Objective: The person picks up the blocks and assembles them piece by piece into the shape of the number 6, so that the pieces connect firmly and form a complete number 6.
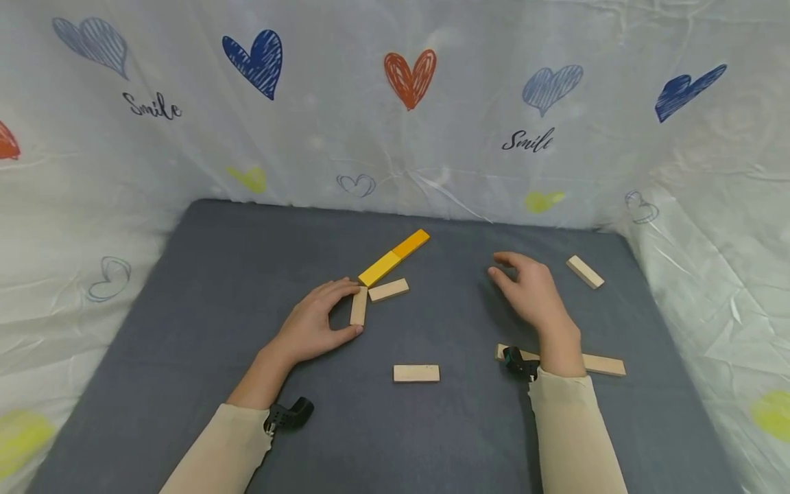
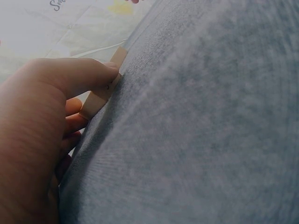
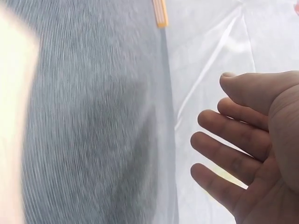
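My left hand (image 1: 311,322) pinches a plain wooden block (image 1: 358,306) lengthwise, fingertips at its far end and thumb at its near end. In the left wrist view the thumb partly covers that block (image 2: 96,103), which lies low at the cloth. Close to its far end, a second plain block (image 1: 389,290) slants to the right. Behind them a yellow block (image 1: 379,268) and an orange block (image 1: 411,243) form one diagonal line, end to end. Over the right part of the table, my right hand (image 1: 532,288) is raised with nothing in it, its fingers (image 3: 229,128) apart and relaxed.
One plain block (image 1: 416,373) lies at front centre, another (image 1: 585,272) at the far right. Beneath my right wrist runs a strip of plain wood (image 1: 603,365), its middle hidden. A white curtain (image 1: 321,130) with printed hearts hangs behind the grey tabletop (image 1: 247,254).
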A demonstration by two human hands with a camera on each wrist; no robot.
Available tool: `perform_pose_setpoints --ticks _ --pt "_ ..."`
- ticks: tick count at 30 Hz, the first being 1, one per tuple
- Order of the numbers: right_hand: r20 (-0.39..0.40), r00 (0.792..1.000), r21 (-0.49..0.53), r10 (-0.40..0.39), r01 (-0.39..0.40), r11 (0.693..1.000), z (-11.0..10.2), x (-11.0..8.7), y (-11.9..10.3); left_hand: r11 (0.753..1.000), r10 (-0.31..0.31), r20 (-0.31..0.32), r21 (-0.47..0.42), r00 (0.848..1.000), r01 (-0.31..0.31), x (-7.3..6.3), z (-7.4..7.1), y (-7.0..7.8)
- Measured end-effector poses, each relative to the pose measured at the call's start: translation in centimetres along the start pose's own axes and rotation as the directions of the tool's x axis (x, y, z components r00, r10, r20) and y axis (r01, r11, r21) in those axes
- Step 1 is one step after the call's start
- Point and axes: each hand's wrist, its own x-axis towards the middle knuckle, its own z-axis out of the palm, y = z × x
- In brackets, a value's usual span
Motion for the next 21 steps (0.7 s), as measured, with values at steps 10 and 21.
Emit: perform_pose_setpoints --ticks 10,21 --pt "-0.050 0.999 -0.008 0.018 -0.019 1.000 -2.3 -0.4 1.8 1.000 -0.009 -0.002 0.001 1.000 0.009 -0.1 -0.1 -0.3" --pt "-0.083 0.994 -0.042 0.066 -0.070 0.997 -3.9 -0.9 4.2 1.000 0.002 -0.002 -0.005 1.000 -0.002 0.0 0.1 -0.2"
